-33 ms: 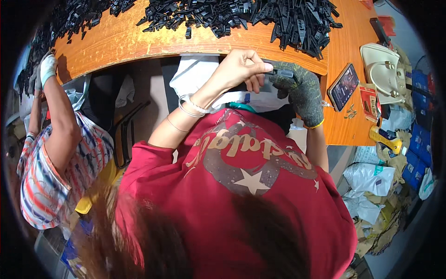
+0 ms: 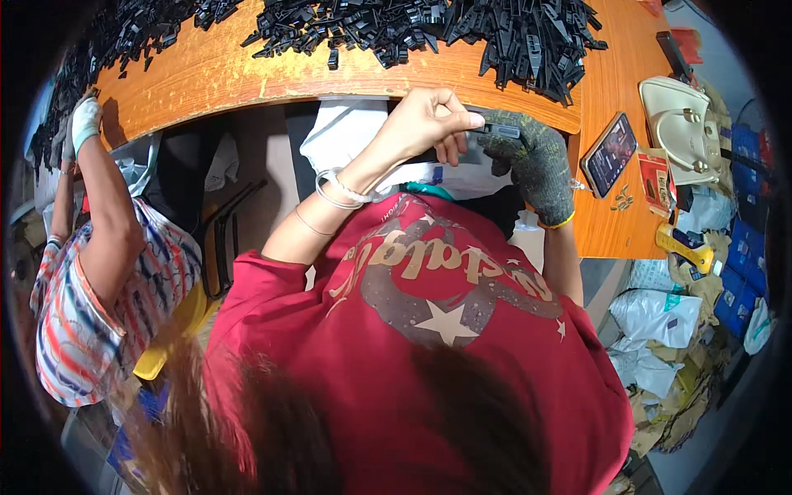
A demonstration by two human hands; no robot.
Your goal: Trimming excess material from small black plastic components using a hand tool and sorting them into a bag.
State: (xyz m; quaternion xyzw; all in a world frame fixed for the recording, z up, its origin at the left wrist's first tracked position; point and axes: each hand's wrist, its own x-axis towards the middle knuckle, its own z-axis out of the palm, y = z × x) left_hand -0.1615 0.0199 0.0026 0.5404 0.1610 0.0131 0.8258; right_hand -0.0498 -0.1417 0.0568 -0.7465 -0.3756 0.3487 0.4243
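A small black plastic part (image 2: pixel 505 130) is held in front of my body, just off the table's near edge. My right hand (image 2: pixel 538 165), in a dark grey knitted glove with a yellow cuff, grips it with the fingers closed. My bare left hand (image 2: pixel 433 125), with bracelets at the wrist, is closed in a pinch at the part's left end. Its curled fingers partly hide that end. Beyond my hands, a large heap of similar black plastic parts (image 2: pixel 536 49) covers the far side of the orange wooden table (image 2: pixel 289 74). One loose black piece (image 2: pixel 333 59) lies apart from the heap.
On the table's right wing are a phone (image 2: pixel 610 155), several small brass-coloured pieces (image 2: pixel 622 198), a red packet (image 2: pixel 656 181) and a cream handbag (image 2: pixel 678 128). A yellow-handled tool (image 2: pixel 686 249) overhangs the edge. Plastic bags (image 2: pixel 656 318) pile below. A gloved co-worker (image 2: pixel 115 264) works at left.
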